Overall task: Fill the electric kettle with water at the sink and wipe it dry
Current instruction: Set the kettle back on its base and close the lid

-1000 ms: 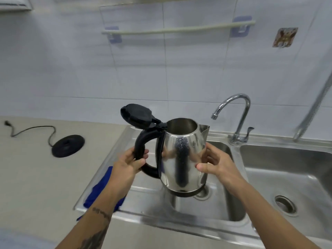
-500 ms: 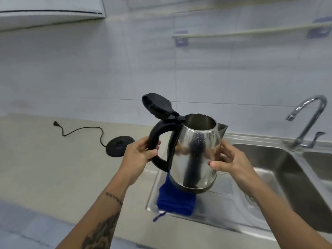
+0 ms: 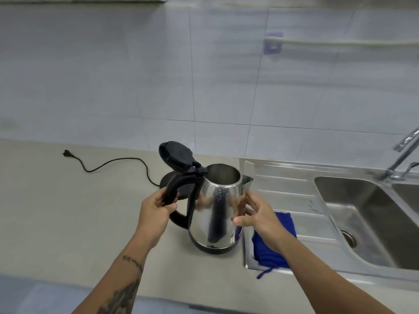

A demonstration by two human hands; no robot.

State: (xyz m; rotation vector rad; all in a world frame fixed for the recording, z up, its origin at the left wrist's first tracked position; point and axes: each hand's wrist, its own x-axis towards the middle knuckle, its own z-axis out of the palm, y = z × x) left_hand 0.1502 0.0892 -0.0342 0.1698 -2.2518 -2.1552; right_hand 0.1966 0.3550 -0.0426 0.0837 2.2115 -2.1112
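Head view shows our left hand (image 3: 156, 214) wrapped around the black handle (image 3: 175, 189) of the kettle (image 3: 215, 211), fingers curled under it and thumb over the top. Our right hand (image 3: 256, 216) lies open against the steel wall below the spout (image 3: 248, 180), fingertips touching the metal and steadying it without gripping. The lid (image 3: 175, 156) stands flipped up and back on its hinge, so the mouth is uncovered.

A second ago the kettle hung over the left basin, near the tap. Now it has travelled left, past the ribbed drainboard (image 3: 285, 193), and sits low over the bench (image 3: 68, 211), just in front of the black power base (image 3: 166, 181). Whether its foot already touches the bench we cannot tell. The tap (image 3: 405, 152) is now well off to our right, at the edge of the picture, and the sink (image 3: 362, 214) lies beyond the drainboard.

Droplets cling to the steel near the rim. From that, and from the move away from the tap, we judge the filling done and the wiping next, though we cannot see the water level inside. The blue cloth (image 3: 274, 243) lies on the drainboard just under our right wrist, close enough to take once that hand lets go. The base's cord (image 3: 118, 163) trails away unplugged, its plug (image 3: 68, 154) loose on the bench.
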